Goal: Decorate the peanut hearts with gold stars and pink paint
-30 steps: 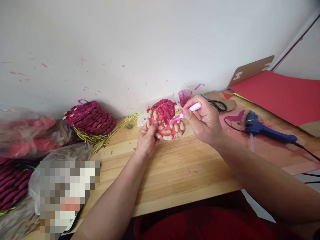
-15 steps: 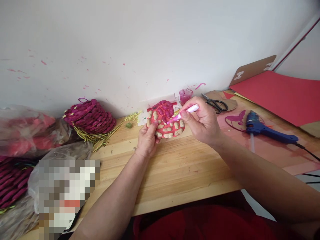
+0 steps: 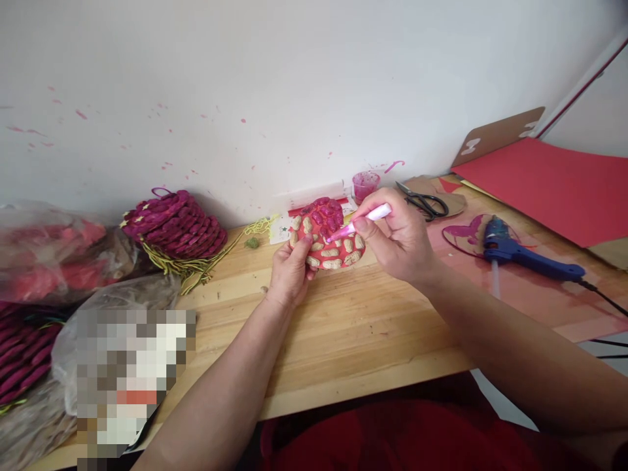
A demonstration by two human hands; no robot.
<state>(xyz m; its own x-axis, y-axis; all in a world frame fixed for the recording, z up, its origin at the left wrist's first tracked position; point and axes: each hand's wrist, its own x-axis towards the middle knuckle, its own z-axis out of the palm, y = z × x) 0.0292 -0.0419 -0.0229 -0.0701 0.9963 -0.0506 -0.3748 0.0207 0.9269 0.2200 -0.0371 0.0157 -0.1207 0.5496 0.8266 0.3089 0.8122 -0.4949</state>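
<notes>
My left hand (image 3: 290, 268) grips the near left edge of a red heart-like piece (image 3: 320, 254) covered with peanuts, its thumb on top. Peanuts on the far part are painted magenta; those on the near part (image 3: 333, 263) keep their tan shells. Closed around a white-handled paintbrush (image 3: 379, 212), my right hand (image 3: 400, 239) holds its magenta-stained tip against the middle of the piece, where painted and bare peanuts meet. Behind the piece stands a clear cup (image 3: 366, 188) stained with magenta paint.
Scissors (image 3: 426, 201) lie on cardboard to the right. A blue glue gun (image 3: 532, 256) rests near a partly painted heart (image 3: 468, 234); red sheets (image 3: 549, 190) are behind. On the left sit stacked magenta peanut pieces (image 3: 176, 222) with yellow-green tassels and plastic bags (image 3: 118, 307).
The brush tip stays near the same spot on the piece, with only slight motion. The whole view has shifted a little; both hands keep their grip.
</notes>
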